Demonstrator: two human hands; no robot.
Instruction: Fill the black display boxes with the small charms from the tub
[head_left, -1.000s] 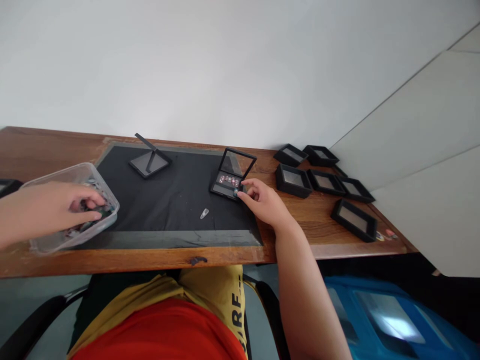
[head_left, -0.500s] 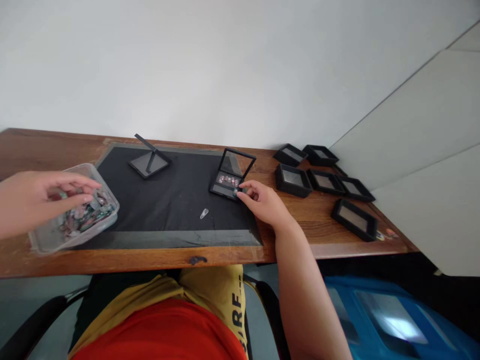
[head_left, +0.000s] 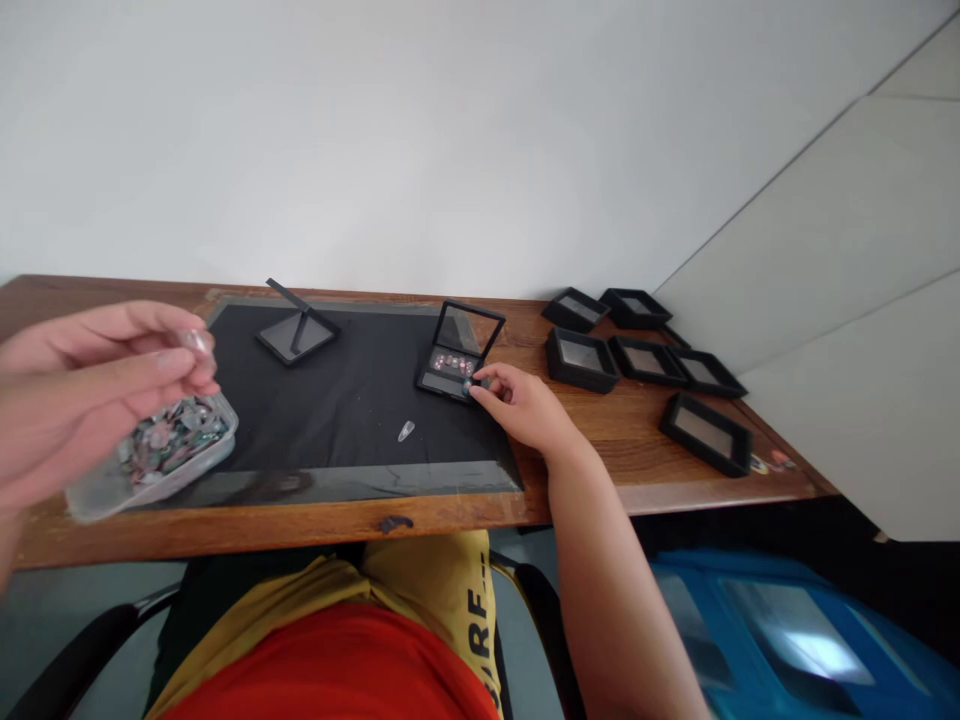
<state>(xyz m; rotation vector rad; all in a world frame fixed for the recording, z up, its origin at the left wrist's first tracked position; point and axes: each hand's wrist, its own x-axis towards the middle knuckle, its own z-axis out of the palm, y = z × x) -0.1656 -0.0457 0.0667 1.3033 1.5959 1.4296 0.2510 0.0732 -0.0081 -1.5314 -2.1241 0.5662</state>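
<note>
My left hand [head_left: 112,390] is raised above a clear plastic tub [head_left: 154,495], pinching a shiny, pale press-on nail [head_left: 196,340] between thumb and fingers. Many loose press-on nails [head_left: 169,440] in pink, clear and green tones lie in the tub. My right hand [head_left: 517,405] rests at the right front corner of a small open black case [head_left: 446,382], thumb and fingertips closed on a dark greenish press-on nail [head_left: 468,386]. A row of pinkish nails [head_left: 454,364] lies inside that case. A single clear nail [head_left: 406,431] sits on the black mat [head_left: 337,410].
A second open black case [head_left: 296,337] stands at the back left of the mat. Several black window boxes [head_left: 581,360] are spread over the right side of the wooden table [head_left: 585,435]. Below the table on the right is a blue container [head_left: 795,630].
My left hand has risen out of the tub with a press-on nail pinched in its fingertips. My right hand has stayed at the case's corner.
</note>
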